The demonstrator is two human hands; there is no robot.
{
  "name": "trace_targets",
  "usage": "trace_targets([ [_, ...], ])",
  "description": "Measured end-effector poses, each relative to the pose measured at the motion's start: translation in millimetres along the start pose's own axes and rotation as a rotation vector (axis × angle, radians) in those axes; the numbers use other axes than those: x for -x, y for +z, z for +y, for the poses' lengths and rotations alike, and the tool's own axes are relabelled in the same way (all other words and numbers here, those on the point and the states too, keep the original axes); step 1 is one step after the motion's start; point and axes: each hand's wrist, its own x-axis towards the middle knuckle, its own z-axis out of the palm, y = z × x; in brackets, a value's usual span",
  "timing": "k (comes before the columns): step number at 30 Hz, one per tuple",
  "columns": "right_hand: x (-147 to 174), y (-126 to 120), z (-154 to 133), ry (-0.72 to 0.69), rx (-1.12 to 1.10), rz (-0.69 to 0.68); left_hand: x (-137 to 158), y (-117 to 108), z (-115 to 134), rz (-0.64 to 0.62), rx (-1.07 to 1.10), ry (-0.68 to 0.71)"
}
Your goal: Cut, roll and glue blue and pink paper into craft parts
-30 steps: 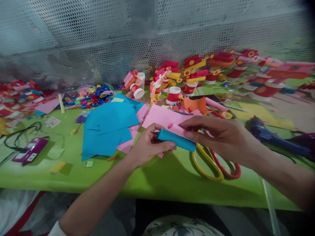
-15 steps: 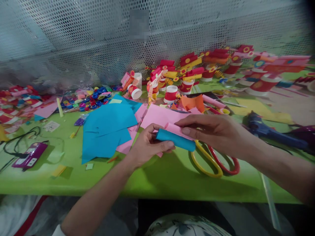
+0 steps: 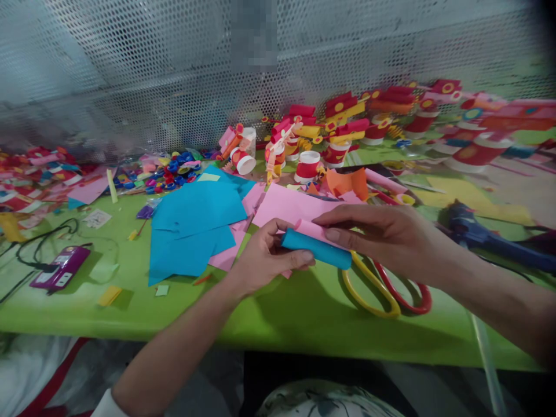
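Note:
A blue paper tube (image 3: pixel 319 249) lies along a pink paper tube (image 3: pixel 307 228), the two side by side above the table. My left hand (image 3: pixel 275 255) is closed around the left end of the blue tube, thumb along its near side. From the right, my right hand (image 3: pixel 369 231) pinches the pink tube against the blue one. Whether the tubes are stuck together I cannot tell. Below my right hand lie scissors with one yellow and one red handle (image 3: pixel 423 301); their blades are hidden. Pink paper (image 3: pixel 291 205) and blue paper sheets (image 3: pixel 195 220) lie just behind and left.
A dark blue glue gun (image 3: pixel 490 231) rests at the right, a clear glue stick (image 3: pixel 484 347) at the front edge. A purple power strip (image 3: pixel 63 267) with cables sits left. Paper-cup models (image 3: pixel 308 165) and colourful bottle caps (image 3: pixel 174 171) line the back, before a perforated metal panel (image 3: pixel 174 87).
The whole view has shifted slightly, so the table and hands appear a little further right. Both hands keep the same hold on the two tubes.

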Motion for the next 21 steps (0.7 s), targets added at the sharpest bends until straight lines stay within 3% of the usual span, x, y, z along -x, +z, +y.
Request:
trace_targets([
  [21,-0.3,-1.9,-3.7,-0.030,0.003,-0.020,1.8,-1.1,-1.0,0.045,-0.028,-0.024],
])
